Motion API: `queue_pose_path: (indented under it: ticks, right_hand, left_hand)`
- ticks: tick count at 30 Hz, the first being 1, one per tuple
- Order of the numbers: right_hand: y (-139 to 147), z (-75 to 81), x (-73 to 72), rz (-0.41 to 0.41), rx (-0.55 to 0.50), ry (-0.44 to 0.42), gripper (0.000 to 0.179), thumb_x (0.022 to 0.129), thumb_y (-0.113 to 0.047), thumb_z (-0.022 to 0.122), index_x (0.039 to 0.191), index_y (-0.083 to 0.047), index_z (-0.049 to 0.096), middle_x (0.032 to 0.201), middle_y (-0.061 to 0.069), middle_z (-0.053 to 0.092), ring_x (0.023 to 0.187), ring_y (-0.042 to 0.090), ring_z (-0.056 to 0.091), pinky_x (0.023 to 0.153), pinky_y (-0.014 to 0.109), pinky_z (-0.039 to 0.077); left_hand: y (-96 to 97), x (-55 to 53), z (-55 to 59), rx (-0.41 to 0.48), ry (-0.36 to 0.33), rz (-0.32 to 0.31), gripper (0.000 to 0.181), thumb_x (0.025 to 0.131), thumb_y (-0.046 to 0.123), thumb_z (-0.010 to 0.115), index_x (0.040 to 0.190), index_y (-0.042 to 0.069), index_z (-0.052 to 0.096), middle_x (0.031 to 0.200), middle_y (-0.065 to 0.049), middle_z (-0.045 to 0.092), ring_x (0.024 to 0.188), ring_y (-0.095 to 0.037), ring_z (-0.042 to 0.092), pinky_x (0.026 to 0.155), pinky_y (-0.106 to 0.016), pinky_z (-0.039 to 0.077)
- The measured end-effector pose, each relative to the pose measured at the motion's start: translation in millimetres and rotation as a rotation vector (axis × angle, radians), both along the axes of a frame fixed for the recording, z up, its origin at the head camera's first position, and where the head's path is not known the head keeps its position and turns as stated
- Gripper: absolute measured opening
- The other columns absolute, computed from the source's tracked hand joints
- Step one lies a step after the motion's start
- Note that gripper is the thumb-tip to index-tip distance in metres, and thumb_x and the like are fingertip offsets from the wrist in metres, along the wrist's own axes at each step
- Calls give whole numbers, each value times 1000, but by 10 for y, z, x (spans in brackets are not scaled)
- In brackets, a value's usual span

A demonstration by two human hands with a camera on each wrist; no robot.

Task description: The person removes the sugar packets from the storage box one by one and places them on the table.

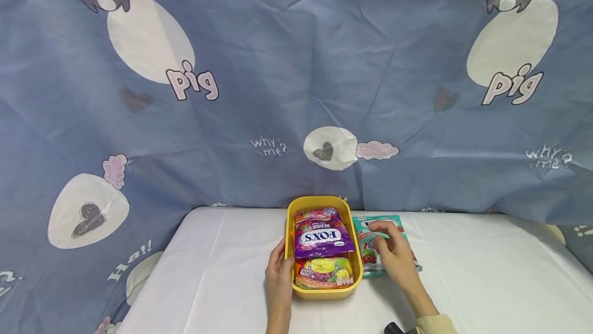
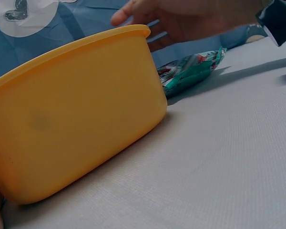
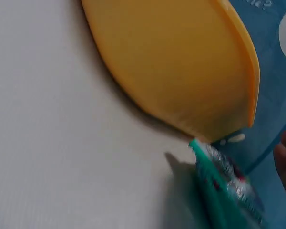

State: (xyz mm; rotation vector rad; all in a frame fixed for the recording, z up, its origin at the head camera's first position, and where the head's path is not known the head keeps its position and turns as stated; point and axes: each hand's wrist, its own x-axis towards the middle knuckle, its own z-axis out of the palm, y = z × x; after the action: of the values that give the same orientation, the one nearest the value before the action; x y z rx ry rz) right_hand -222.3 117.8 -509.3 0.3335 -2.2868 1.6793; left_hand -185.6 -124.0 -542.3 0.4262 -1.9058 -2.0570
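A yellow plastic basket stands on the white table, its long side running away from me. My left hand holds its left side, with the thumb by the rim and the fingers along the outer wall. Inside, a purple Fox's Berries candy bag overlaps a yellow and orange fruit candy bag. Right of the basket lies a teal candy bag, flat on the table. Over that bag is my right hand, thumb and forefinger spread apart; in the left wrist view this hand shows above the bag with nothing in it.
The white-covered table extends to both sides of the basket. Behind it hangs a blue cloth printed with pigs and words, close to the basket's far end. A black device sits at my right wrist.
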Motion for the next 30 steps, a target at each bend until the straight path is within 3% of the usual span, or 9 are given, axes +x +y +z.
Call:
queue_pose_path:
  ticks: [5, 11, 20, 25, 30]
  right_hand:
    - [-133, 92, 2, 63, 44, 25, 29, 92, 2, 47, 117, -9, 57, 121, 3, 58, 102, 28, 62, 79, 28, 55]
    - [-294, 194, -25, 97, 124, 5, 28, 93, -3, 48, 118, -13, 57, 125, 1, 57, 121, 18, 52, 95, 33, 51]
    - [-439, 194, -5, 278, 111, -24, 33, 96, -6, 46, 128, -10, 52, 143, 8, 46, 133, 23, 44, 108, 43, 38]
    - [-524, 216, -15, 326, 112, -16, 37, 95, -2, 45, 131, -9, 50, 146, 11, 42, 138, 23, 38, 110, 39, 34]
    - [-593, 226, -55, 320, 183, 6, 41, 95, -3, 46, 134, -13, 49, 146, 10, 42, 140, 26, 33, 114, 47, 28]
  left_hand:
    - [5, 14, -3, 10, 7, -2, 50, 87, 7, 48, 136, 17, 49, 142, -7, 48, 133, -25, 45, 109, -38, 37]
    - [7, 10, 4, 13, 5, 7, 50, 87, 7, 49, 136, 18, 49, 142, -7, 49, 132, -25, 45, 109, -38, 38]
    - [16, 11, -13, 26, 15, -10, 50, 87, 6, 49, 135, 17, 49, 142, -7, 49, 133, -25, 45, 109, -37, 37]
    - [7, 18, -16, 28, 21, -7, 51, 86, 5, 49, 135, 17, 50, 142, -6, 49, 133, -24, 45, 109, -36, 37]
    - [2, 13, -18, 33, 22, -12, 51, 86, 5, 49, 135, 18, 50, 142, -6, 49, 133, -23, 45, 109, -36, 36]
